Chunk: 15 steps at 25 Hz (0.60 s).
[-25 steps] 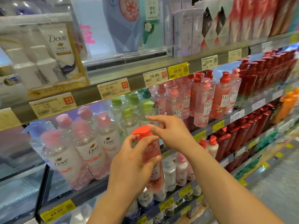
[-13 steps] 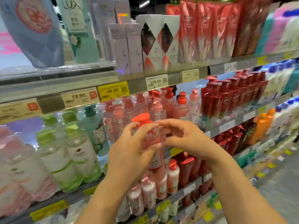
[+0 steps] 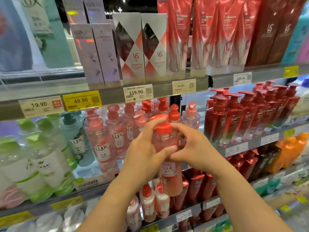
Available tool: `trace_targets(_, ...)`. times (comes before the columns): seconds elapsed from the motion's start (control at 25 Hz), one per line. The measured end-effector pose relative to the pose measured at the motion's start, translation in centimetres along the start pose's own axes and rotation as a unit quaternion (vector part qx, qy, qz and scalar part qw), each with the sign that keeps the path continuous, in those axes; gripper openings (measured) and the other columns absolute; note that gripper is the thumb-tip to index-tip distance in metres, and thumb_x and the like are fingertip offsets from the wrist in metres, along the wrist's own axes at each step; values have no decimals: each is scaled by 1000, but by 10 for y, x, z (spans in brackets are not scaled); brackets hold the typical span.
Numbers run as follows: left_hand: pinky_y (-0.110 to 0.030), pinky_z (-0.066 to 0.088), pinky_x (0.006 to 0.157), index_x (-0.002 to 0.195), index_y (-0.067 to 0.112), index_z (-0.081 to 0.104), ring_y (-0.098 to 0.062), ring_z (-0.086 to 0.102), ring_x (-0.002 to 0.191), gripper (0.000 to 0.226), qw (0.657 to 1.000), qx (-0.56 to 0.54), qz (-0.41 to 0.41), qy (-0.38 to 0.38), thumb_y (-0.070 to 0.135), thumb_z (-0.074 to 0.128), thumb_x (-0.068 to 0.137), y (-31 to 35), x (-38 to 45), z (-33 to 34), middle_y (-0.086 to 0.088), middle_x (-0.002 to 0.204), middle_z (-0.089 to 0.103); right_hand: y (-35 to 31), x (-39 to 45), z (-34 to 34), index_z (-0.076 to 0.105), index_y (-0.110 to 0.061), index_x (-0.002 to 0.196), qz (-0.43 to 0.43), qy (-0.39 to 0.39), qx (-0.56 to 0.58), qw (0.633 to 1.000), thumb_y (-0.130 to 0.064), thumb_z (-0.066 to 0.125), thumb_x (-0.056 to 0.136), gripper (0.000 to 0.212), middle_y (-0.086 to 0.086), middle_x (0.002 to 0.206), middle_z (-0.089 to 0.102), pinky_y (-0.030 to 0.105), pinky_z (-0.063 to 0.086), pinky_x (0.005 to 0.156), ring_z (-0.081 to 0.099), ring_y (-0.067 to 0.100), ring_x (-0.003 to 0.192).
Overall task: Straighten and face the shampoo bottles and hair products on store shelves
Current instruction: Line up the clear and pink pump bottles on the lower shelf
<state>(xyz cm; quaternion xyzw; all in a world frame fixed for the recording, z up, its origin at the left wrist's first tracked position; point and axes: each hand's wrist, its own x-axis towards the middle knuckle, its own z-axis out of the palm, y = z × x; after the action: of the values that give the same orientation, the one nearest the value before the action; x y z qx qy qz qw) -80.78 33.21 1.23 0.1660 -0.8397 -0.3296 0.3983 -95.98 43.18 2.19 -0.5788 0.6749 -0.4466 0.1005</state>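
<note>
A clear pink Lux bottle (image 3: pixel 168 178) with a red pump cap is held upright in front of the middle shelf. My left hand (image 3: pixel 143 154) wraps its left side, thumb up by the cap. My right hand (image 3: pixel 195 148) grips its right side, fingers meeting the left hand's across the bottle. Behind it stand several pink Lux bottles (image 3: pixel 115 139) in rows on the middle shelf (image 3: pixel 237 149).
Dark red pump bottles (image 3: pixel 247 114) fill the shelf to the right, green-capped Dove bottles (image 3: pixel 45 166) and a teal Lux bottle (image 3: pixel 78 141) to the left. VS boxes (image 3: pixel 142 49) and red tubes (image 3: pixel 209 34) stand on the upper shelf. Lower shelves hold red and orange bottles (image 3: pixel 289 151).
My view has swung right along the shelf, from the Dove bottles to the Lux and red bottles. My right hand has closed onto the held bottle's side; the left keeps its grip.
</note>
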Motion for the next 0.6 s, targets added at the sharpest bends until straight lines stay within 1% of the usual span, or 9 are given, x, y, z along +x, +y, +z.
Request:
trace_targets(0.12,-34,58,59,124,62,36,-5,59,55,54,994,-53,-42,86,52,66,81,-14,5,1,20,111,64,3,14,-7,60,-54,110,-1,6,27,1000,-40,88,54,64,-37,98,67,4,46,67,66,-11,83)
trace_targets(0.2,-32,56,64,120,58,35,-7,61,65,51,982,11,-80,172,54,65,80,-29,5,-1,20,113,60,4,22,-12,57,-56,106,12,19,31,999,-46,89,49,66,-45,99,63,0,44,67,63,-16,88)
trace_targets(0.24,-34,55,72,124,52,35,-5,62,77,56,974,59,-109,192,54,67,78,-36,6,-1,19,116,57,6,26,-13,56,-56,107,15,26,30,999,-48,89,48,68,-45,101,63,1,46,68,63,-16,89)
trace_targets(0.32,-37,49,92,137,36,30,-13,56,110,77,958,151,-177,167,56,72,75,-51,11,4,5,132,50,10,35,-12,57,-53,113,11,25,34,999,-46,89,49,72,-38,104,66,9,51,75,66,-12,91)
trace_targets(0.36,-39,46,97,140,29,28,-19,50,121,85,951,180,-211,139,57,73,74,-57,14,8,-2,137,47,12,39,-11,57,-49,116,10,23,37,999,-44,90,51,74,-32,103,70,17,56,80,68,-9,91)
trace_targets(0.4,-41,46,95,138,21,30,-25,49,122,87,944,190,-242,117,57,74,73,-61,18,11,-8,135,47,13,42,-9,58,-46,119,7,23,34,999,-43,90,52,75,-27,102,72,26,58,82,70,-6,90)
trace_targets(0.44,-41,49,87,128,16,34,-29,54,113,80,940,185,-265,109,57,75,72,-63,22,14,-11,126,52,14,45,-7,58,-44,120,4,26,20,999,-46,90,52,75,-24,100,73,31,59,82,70,-4,89)
trace_targets(0.52,-36,46,62,98,19,35,-24,57,81,58,938,160,-289,102,54,75,74,-70,27,16,-9,100,59,15,49,-3,55,-45,120,-7,38,-49,998,-61,83,51,76,-26,100,71,32,57,78,68,-3,88)
trace_targets(0.6,-31,36,48,89,21,33,-15,50,64,52,941,147,-291,87,52,73,77,-75,27,15,-5,83,57,16,52,0,53,-46,122,-15,44,-111,993,-72,72,49,79,-26,104,70,32,55,78,66,0,92)
